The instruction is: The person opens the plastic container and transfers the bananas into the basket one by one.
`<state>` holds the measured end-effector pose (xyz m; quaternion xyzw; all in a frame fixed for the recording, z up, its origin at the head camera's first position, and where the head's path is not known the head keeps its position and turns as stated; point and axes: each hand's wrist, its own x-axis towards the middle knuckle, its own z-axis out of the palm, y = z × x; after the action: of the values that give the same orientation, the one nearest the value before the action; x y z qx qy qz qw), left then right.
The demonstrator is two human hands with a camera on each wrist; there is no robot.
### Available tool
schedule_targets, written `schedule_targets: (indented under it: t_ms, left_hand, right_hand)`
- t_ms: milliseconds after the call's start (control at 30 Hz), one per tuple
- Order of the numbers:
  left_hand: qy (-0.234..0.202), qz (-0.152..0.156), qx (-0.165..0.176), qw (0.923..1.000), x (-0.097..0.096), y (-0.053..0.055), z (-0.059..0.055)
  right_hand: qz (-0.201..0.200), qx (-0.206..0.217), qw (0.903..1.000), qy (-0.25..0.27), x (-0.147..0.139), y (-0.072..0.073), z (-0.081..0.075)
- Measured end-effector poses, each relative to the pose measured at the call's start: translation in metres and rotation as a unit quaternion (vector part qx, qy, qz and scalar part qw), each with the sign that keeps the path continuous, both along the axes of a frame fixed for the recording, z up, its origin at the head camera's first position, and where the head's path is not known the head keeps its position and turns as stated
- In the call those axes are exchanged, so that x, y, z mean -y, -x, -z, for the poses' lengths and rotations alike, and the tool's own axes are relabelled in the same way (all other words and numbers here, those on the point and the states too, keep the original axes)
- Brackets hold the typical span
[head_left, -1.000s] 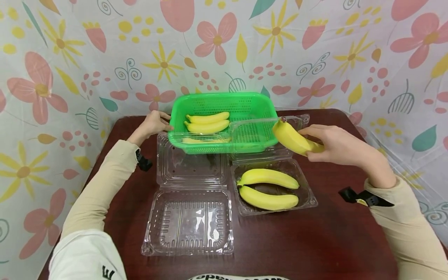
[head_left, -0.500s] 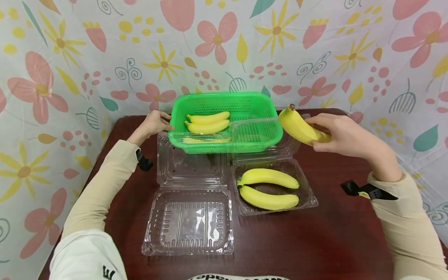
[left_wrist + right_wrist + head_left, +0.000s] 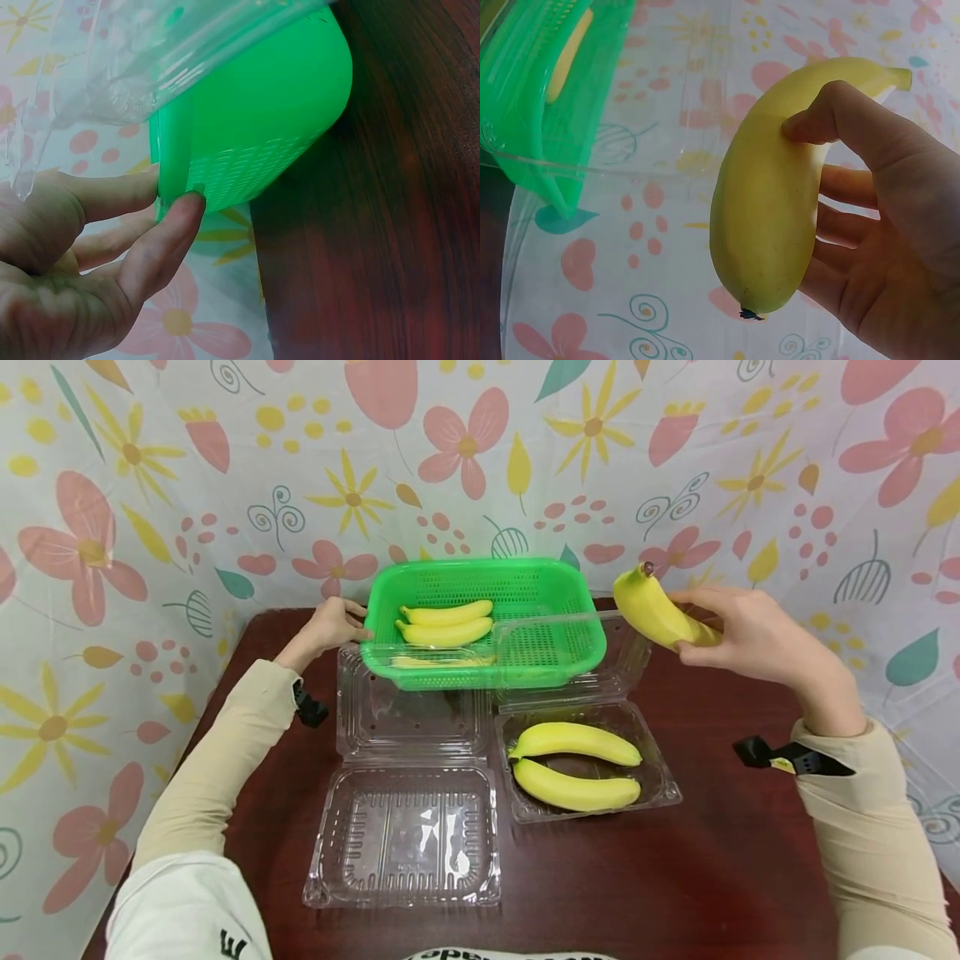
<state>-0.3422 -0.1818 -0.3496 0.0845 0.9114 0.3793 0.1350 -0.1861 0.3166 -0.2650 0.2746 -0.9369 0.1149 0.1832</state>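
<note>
In the head view my right hand (image 3: 757,631) holds a yellow banana (image 3: 656,608) up beyond the right end of the green basket (image 3: 487,675), its stem pointing up and left. The right wrist view shows the thumb lying across that banana (image 3: 769,195) with the fingers behind it. My left hand (image 3: 327,627) is at the basket's left end; in the left wrist view, thumb and fingers pinch the basket's rim (image 3: 174,161). Several bananas (image 3: 446,631) lie in the left part of the basket. Two more bananas (image 3: 577,792) rest in the right clear plastic container (image 3: 667,793).
A second clear container (image 3: 405,893) stands at the left front with nothing in it. Its raised lid (image 3: 412,718) and the right container's lid (image 3: 615,668) overlap the basket's front. Beneath lies a dark red-brown table (image 3: 600,893), with a floral sheet (image 3: 480,518) behind.
My right hand has moved up and to the right with the banana, away from the basket. The left hand and the containers have stayed in place.
</note>
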Motion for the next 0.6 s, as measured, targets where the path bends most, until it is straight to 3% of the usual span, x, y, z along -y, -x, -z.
schedule_targets:
  t_ms: [167, 600]
  left_hand:
    - [-0.002, 0.002, 0.002, 1.0, 0.001, 0.0, 0.002]
    - [0.004, -0.003, 0.0, 1.0, 0.001, 0.003, 0.003]
  right_hand:
    - [-0.005, -0.002, 0.9996, 0.028, -0.004, 0.006, -0.002]
    - [0.031, -0.018, 0.9955, 0.087, -0.016, 0.024, 0.003]
